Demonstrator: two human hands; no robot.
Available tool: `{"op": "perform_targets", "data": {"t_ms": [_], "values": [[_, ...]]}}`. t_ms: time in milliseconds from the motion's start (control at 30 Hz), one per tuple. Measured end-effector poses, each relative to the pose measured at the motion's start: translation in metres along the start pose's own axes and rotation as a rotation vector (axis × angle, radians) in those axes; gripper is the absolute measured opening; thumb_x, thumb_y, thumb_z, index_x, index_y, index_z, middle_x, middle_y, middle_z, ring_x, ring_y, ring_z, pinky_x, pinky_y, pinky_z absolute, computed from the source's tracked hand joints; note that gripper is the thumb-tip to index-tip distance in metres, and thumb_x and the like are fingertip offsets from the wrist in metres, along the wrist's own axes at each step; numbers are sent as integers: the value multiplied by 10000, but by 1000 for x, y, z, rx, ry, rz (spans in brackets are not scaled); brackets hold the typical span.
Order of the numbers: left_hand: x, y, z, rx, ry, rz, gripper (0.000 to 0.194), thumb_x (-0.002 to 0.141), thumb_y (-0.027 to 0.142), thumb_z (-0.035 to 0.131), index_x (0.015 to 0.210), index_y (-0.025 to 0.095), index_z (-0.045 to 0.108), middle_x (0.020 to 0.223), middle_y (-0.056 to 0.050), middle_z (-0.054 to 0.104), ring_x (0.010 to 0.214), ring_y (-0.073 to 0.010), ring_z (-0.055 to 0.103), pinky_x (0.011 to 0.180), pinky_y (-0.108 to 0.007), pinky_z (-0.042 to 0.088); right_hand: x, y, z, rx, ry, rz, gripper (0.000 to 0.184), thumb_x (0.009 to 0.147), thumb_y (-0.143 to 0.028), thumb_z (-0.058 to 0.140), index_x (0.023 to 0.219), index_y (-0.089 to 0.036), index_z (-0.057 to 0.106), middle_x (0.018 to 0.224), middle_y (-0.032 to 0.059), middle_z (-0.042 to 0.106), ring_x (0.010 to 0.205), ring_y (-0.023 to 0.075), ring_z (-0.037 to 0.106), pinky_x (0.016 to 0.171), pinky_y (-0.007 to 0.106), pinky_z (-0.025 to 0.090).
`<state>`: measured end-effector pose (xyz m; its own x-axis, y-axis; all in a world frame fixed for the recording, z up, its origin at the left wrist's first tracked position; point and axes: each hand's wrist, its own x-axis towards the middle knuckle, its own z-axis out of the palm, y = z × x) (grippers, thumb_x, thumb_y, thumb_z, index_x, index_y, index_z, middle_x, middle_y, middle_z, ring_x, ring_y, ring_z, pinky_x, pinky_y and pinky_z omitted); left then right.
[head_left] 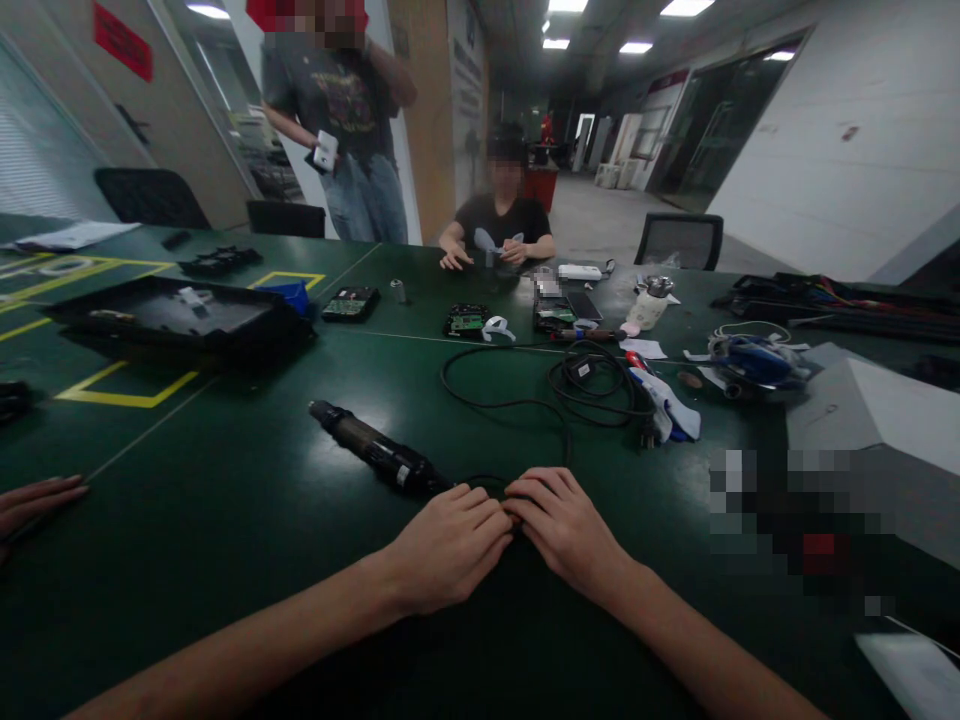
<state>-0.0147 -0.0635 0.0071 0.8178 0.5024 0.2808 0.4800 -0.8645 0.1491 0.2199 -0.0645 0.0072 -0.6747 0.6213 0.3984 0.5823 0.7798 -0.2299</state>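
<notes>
My left hand [459,545] and my right hand [566,528] meet over the green table [300,620], fingers curled and fingertips together. Whatever may be between the fingers is hidden. Just beyond my left hand lies a black electric screwdriver [379,450], its tip pointing away to the left. A thin black cable [480,404] leaves its rear end, passes close behind my fingers and loops back across the table to a coil. Whether my fingers touch the cable, I cannot tell.
A large black tray [187,310] stands at the left, with hard drives [351,303] farther back. White-and-blue gloves [667,405] lie beside the coil; a white box [874,400] is at the right. Another person's hand [41,500] rests at the left edge. Two people are across the table.
</notes>
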Motion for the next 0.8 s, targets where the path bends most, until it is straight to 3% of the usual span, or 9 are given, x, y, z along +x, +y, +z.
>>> {"op": "perform_targets", "data": {"t_ms": [100,200,267,367,467,633,800], "values": [[-34,-33,-13,44,65,153,261,1018,300,533,1258,227,603,1242,-77,681,1163,-243,605,1035,-432,447,-1,4,1,-27,-51,-36,157,1008,-139,599,1119,-212,681,1169,79,714,1133,265,613,909,445,529],[-59,-73,-23,147,38,17,491,999,413,599,1452,253,502,1444,-103,578,1332,-295,519,1149,-517,368,2,2,3,-64,-51,-30,142,1001,-169,642,1131,-208,682,1153,86,721,1124,268,622,887,436,527],[-60,-93,-26,162,-9,-23,482,1005,438,595,1450,274,509,1399,-91,602,1263,-280,565,1099,-490,416,5,0,5,-87,-41,-19,156,1000,-187,653,1153,-204,681,1150,98,726,1148,284,622,903,458,526],[-42,-108,-26,191,-42,-18,332,1036,421,545,1334,283,595,1276,-66,646,1074,-231,631,937,-397,483,7,-3,7,-98,-25,-29,157,1016,-188,626,1162,-196,682,1154,109,731,1204,304,612,947,496,522],[-14,-104,-22,223,-31,-14,274,1053,416,502,1240,263,631,1181,-58,656,946,-203,634,808,-344,479,4,-5,8,-87,-21,-39,210,1032,-165,586,1225,-196,664,1143,100,735,1182,290,635,945,478,532],[20,-71,-2,227,39,-22,238,1053,395,484,1182,257,628,1078,-49,654,876,-190,618,722,-316,460,-3,-7,7,-56,-10,165,316,1051,-171,528,1356,-218,601,1039,72,716,879,208,698,679,315,553],[31,-53,11,277,61,16,235,1037,375,495,1176,233,621,1097,-63,666,859,-197,618,705,-327,460,-4,-5,5,129,78,348,326,1024,-125,492,1331,-222,546,1117,70,681,868,192,703,729,308,582]]}}
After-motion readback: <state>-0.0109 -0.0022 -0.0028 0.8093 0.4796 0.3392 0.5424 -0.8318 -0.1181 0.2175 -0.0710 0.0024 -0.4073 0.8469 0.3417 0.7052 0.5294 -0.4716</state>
